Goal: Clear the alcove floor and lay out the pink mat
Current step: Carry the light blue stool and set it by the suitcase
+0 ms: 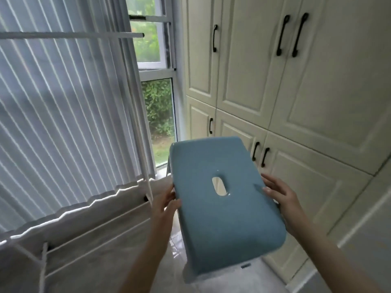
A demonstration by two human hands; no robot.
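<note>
A blue plastic stool (222, 210) with an oval hand slot in its seat hangs in front of me, above the glossy tiled floor (169, 259). My left hand (167, 203) grips the seat's left edge, thumb on top and fingers under the rim. My right hand (279, 197) holds the right edge, fingers lying across the seat's top. The stool's pale legs show below the near end. No pink mat is in view.
A white metal drying rack (88, 227) stands to the left in front of a pleated grey curtain (63, 115). A window (156, 89) looks onto greenery. Cream cabinet doors (296, 102) with black handles fill the right wall.
</note>
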